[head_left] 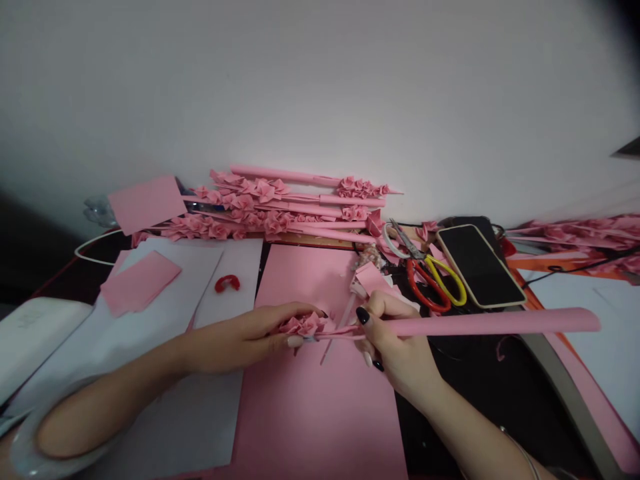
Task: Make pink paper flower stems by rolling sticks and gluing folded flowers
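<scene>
Pink rolled paper tube (480, 324) is lying crosswise above the large pink paper sheet (310, 393), its long axis running rightward from the right hand (395, 347), whose fingers are closing around its narrow left end. Beside it, the left hand (250, 337) is pinching a small cluster of folded pink paper flowers (305, 325) at that same tip, so both hands are meeting there.

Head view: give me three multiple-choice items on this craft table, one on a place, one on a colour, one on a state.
1. Where do the scissors with red and yellow handles lie?
A. left of the black-screened phone
B. on the white paper
C. in a hand

2. What colour is the long rolled paper tube?
A. white
B. pink
C. red

3. What is the right hand doing?
A. resting flat
B. gripping the tube
C. holding scissors

A: the handles nearly touch the phone's left edge. B: pink along its length. B: the fingers close round the tube's end.
</scene>
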Available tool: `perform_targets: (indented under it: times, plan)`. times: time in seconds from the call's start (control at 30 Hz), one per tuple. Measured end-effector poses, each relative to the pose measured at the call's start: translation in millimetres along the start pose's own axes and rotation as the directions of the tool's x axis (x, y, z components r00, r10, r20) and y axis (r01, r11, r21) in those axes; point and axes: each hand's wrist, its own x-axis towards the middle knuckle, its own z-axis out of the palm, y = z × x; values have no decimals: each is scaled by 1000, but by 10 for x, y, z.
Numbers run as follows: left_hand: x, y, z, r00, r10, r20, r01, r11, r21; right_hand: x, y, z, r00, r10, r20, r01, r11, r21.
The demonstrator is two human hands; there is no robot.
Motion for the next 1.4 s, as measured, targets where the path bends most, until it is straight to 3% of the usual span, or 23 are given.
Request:
perform_targets:
  times: [0.4,0.63,0.83,0.97,1.2,1.4]
  plan:
    - [-11,9,27,999,-23,41,27,994,-106,-13,-17,33,997,73,7,-73,997,36]
    - [0,17,35,999,-12,-43,10,999,-32,16,-43,8,999,35,-28,-33,998,50]
    - [-1,8,69,998,1,-57,-1,1000,-3,25,-59,25,984,129,121,-125,991,-36]
    - [-11,-38,21,995,-34,-96,36,999,17,56,-19,1,994,106,26,-106,994,-15]
    - [20,-127,-53,982,-65,-180,122,938,325,150,-37,-4,990,103,-93,-81,973,218]
    - [53,-203,0,960,-60,-275,185,869,459,137,23,6,956,253,-151,-209,943,258]
